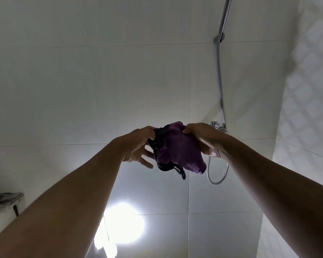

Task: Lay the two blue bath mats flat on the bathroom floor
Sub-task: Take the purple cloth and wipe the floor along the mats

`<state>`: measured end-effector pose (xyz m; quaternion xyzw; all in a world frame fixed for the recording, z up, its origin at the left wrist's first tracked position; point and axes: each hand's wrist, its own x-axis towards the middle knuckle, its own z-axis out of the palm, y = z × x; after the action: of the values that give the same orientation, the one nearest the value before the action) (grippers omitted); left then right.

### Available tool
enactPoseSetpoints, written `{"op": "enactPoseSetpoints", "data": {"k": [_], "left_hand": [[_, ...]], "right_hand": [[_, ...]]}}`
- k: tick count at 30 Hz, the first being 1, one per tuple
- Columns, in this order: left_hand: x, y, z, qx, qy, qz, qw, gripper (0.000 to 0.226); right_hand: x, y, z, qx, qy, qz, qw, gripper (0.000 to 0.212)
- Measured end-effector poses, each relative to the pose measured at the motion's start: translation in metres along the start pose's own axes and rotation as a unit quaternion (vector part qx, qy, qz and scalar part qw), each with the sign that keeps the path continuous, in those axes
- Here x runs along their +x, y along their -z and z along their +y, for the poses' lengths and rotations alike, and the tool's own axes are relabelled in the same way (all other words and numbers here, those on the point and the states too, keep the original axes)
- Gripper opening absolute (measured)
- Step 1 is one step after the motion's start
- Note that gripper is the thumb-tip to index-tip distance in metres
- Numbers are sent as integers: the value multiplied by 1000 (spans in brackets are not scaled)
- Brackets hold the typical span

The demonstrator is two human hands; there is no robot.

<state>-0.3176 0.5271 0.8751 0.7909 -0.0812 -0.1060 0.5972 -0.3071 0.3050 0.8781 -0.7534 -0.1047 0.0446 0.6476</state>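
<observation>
Both my arms reach forward at a white tiled wall. Between my hands hangs a bunched purple cloth (183,148) with dark, black-edged folds on its left side and a dark strap dangling below. My left hand (138,146) pinches the cloth's upper left part with thumb and forefinger while its other fingers spread loose. My right hand (203,138) is closed on the cloth's upper right corner and looks wet. No blue bath mat and no floor are in view.
A chrome shower hose (220,90) runs down the wall from a bracket (219,38) to a mixer tap (215,124) behind my right hand, looping below. A patterned curtain (306,90) hangs at right. A dark shelf edge (4,200) sits at lower left. A lamp's glare (123,222) shines on the tiles.
</observation>
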Motion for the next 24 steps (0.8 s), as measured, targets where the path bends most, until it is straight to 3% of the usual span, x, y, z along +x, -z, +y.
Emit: {"op": "enactPoseSetpoints", "data": {"k": [5, 8, 12, 14, 18, 21, 24], "left_hand": [[-1, 0, -19, -73, 19, 11, 997, 34], [2, 5, -34, -112, 24, 21, 993, 43], [9, 3, -59, -47, 7, 52, 997, 63], [15, -1, -77, -35, 4, 100, 994, 59], [24, -13, -126, -45, 31, 146, 988, 53], [26, -24, -180, -48, 75, 155, 984, 53], [23, -39, -249, -39, 128, 159, 978, 50]], "right_hand": [[3, -21, 4, 11, -16, 31, 999, 25], [3, -28, 14, 29, -20, 29, 999, 7], [9, -34, 37, 28, -34, 4, 999, 9], [11, -38, 53, 32, -49, -2, 998, 8], [17, -49, 107, 21, -106, -30, 994, 9], [23, -59, 167, -5, -169, -43, 985, 27], [23, -74, 239, -36, -217, -68, 973, 29]]}}
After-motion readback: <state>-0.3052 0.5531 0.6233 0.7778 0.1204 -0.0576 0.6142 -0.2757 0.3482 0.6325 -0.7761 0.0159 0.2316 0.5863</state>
